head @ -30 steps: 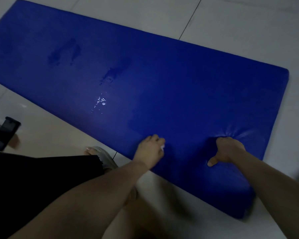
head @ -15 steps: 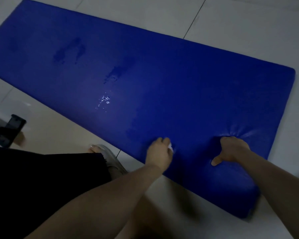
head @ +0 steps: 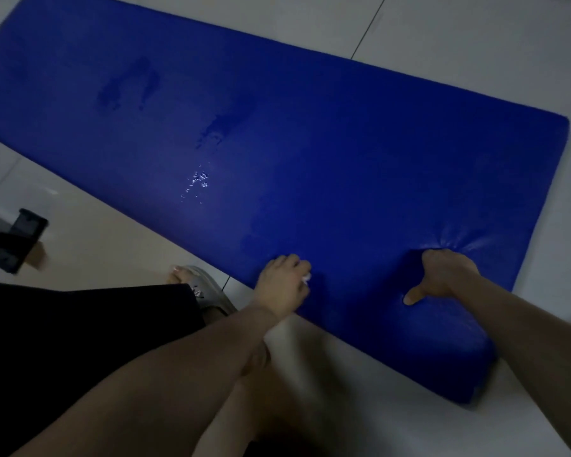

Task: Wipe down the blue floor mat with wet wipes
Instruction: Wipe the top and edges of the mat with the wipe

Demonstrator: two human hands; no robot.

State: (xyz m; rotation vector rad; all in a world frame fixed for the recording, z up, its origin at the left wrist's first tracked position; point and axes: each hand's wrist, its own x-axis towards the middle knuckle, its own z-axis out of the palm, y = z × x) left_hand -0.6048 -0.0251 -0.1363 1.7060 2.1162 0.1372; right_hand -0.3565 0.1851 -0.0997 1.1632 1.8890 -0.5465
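I'm mid-wipe at the near edge of the blue mat (head: 343, 143), which lies from upper left to lower right: my left hand (head: 284, 286) pinches what looks like a wipe (head: 306, 278), my right hand (head: 444, 275), fingers curled on nothing, braces the mat, and next I should sweep rightward, pressing firmly.

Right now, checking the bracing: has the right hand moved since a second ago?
No: right hand keeps its dent near the right end of the blue floor mat.
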